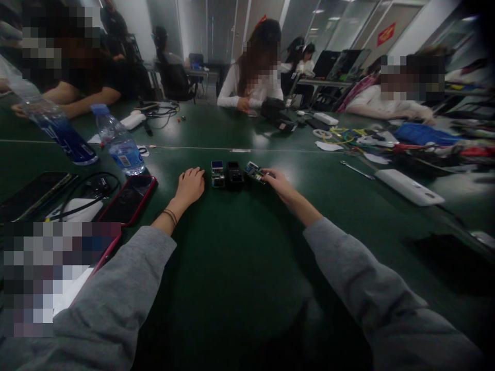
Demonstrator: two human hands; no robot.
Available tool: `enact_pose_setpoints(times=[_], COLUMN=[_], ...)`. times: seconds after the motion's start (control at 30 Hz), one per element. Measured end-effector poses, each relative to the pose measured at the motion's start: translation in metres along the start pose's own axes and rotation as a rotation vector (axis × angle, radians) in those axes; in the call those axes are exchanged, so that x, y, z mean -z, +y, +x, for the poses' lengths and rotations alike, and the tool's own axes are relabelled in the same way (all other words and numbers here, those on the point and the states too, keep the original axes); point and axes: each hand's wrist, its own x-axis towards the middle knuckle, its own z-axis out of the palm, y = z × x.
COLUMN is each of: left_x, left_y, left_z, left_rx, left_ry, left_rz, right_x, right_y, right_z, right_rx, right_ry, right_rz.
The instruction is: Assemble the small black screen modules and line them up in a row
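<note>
My right hand [277, 181] grips a small green circuit board [255, 171] by its right edge, with the thumb and fingers closed on it. The board is tilted, just right of a black plastic casing [234, 174]. Left of that casing stands another small circuit board [217, 174] with a dark screen at its top. My left hand [192, 183] rests on the green table [240, 257] with its fingers stretched out, a little left of the screened board and holding nothing. Grey sleeves cover both forearms.
Two water bottles [126, 149], a red-edged phone [129, 200] and a black cable [110, 180] lie on the left. To the right are a white power strip [410, 186], a wrench [358, 170] and tangled wires [348, 135]. Several people sit across the table.
</note>
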Motion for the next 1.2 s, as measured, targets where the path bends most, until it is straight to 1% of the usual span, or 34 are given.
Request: enact_pose_setpoints(times=[0.07, 0.2, 0.33, 0.43, 0.6, 0.67, 0.8, 0.93, 1.0, 1.03, 1.13, 1.17, 1.2], left_x=[0.001, 0.002, 0.001, 0.001, 0.001, 0.0, -0.002, -0.001, 0.005, 0.009, 0.022, 0.026, 0.029], left_y=[0.0, 0.001, 0.0, 0.0, 0.0, -0.001, -0.001, 0.002, 0.006, 0.009, 0.017, 0.019, 0.021], left_z=[0.0, 0.0, 0.001, 0.001, 0.001, 0.0, -0.001, -0.001, -0.002, -0.002, -0.005, -0.006, -0.007], left_rx=[-0.001, -0.007, -0.002, -0.004, 0.005, 0.0, -0.008, 0.0, 0.017, 0.034, 0.127, 0.144, 0.15], left_ry=[-0.007, -0.02, -0.016, -0.013, -0.005, 0.001, 0.002, 0.002, 0.048, 0.116, 0.399, 0.463, 0.499], left_rz=[-0.001, -0.004, -0.007, -0.01, -0.011, -0.005, 0.022, -0.006, -0.047, -0.067, -0.106, -0.125, -0.139], right_x=[0.003, 0.006, 0.008, 0.007, 0.004, 0.004, 0.006, 0.005, 0.004, 0.004, 0.002, 0.002, 0.002], right_y=[0.002, 0.007, 0.008, 0.006, 0.0, -0.002, -0.001, 0.005, 0.009, 0.01, 0.016, 0.017, 0.018], right_z=[0.002, 0.004, 0.003, 0.002, -0.001, -0.004, -0.008, -0.007, -0.006, -0.005, -0.001, 0.0, 0.001], right_rx=[-0.005, 0.011, 0.013, 0.009, -0.019, 0.022, 0.134, 0.166, 0.167, 0.176, 0.229, 0.243, 0.25], right_ry=[-0.037, -0.056, -0.087, -0.085, -0.048, -0.036, -0.037, -0.009, 0.01, 0.025, 0.079, 0.099, 0.12], right_rz=[0.038, 0.137, 0.125, 0.102, 0.131, 0.105, -0.02, -0.041, -0.023, -0.023, -0.035, -0.023, 0.001])
